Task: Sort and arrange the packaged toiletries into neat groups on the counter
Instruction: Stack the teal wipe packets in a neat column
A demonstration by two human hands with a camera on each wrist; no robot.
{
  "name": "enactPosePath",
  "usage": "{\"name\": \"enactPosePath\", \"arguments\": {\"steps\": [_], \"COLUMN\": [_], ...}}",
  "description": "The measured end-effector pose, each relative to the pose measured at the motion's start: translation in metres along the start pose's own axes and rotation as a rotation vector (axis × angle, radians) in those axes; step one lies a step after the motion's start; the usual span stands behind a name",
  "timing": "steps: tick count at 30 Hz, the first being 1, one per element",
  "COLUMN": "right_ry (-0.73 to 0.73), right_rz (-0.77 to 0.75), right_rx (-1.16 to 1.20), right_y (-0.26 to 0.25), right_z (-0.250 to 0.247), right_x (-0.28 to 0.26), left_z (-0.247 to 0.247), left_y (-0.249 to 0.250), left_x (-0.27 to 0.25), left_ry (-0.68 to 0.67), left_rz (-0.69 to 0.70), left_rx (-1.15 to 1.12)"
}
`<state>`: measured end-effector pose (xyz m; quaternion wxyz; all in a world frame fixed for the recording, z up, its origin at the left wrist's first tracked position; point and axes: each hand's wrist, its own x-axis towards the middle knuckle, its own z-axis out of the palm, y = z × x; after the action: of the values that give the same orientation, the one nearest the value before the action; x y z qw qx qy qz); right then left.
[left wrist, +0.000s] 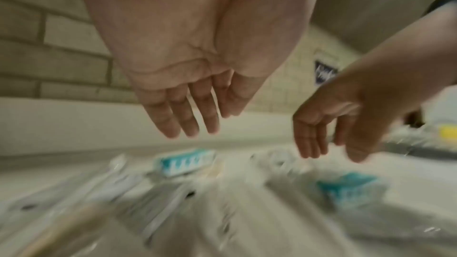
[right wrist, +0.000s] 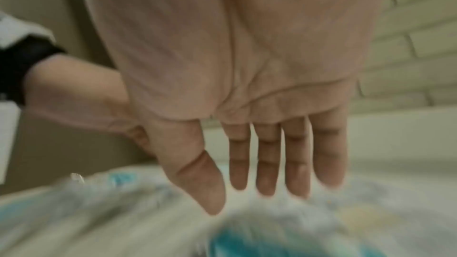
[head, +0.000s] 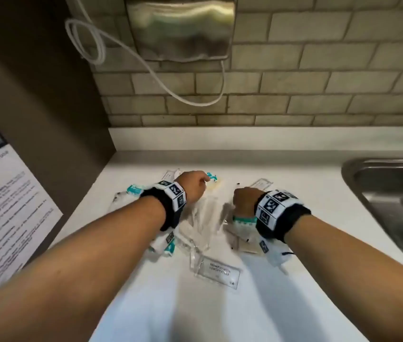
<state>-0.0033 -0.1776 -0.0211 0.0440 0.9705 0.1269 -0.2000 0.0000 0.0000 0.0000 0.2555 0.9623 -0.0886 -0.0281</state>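
Observation:
A loose pile of clear and white toiletry packets lies on the white counter, some with teal print. A clear sachet labelled shampoo with conditioner lies nearest me. My left hand hovers over the pile's far left, fingers straight and empty; a teal-striped packet lies below it. My right hand hovers over the pile's right side, fingers extended downward, holding nothing. A teal-banded packet lies under the right wrist. Both wrist views are blurred.
A steel sink is set into the counter at the right. A printed sheet leans at the left against a dark panel. On the tiled wall hangs a metal dispenser with a white looping cord.

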Motion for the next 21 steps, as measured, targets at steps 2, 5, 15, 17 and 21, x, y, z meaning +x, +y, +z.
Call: {"name": "enactPosePath", "arguments": {"steps": [2, 5, 15, 17, 21], "right_ry": [0.018, -0.038, 0.011, -0.007, -0.172], "right_rz": [0.101, 0.125, -0.103, -0.238, -0.477], "right_rx": [0.039, -0.020, 0.147, 0.200, 0.257], "right_y": [0.019, 0.020, -0.033, -0.050, -0.089], "right_z": [0.036, 0.053, -0.038, -0.048, -0.037], "right_x": [0.046, 0.053, -0.003, -0.012, -0.020], "left_z": [0.007, 0.015, 0.031, 0.024, -0.022], "left_y": [-0.002, -0.012, -0.035, -0.036, -0.056], "left_x": [0.015, 0.041, 0.087, 0.085, 0.070], "left_ry": [-0.047, -0.116, -0.158, -0.130, 0.020], "left_rz": [-0.057, -0.104, -0.113, -0.120, -0.130], "left_rx": [0.121, 0.263, 0.388, 0.336, 0.107]}}
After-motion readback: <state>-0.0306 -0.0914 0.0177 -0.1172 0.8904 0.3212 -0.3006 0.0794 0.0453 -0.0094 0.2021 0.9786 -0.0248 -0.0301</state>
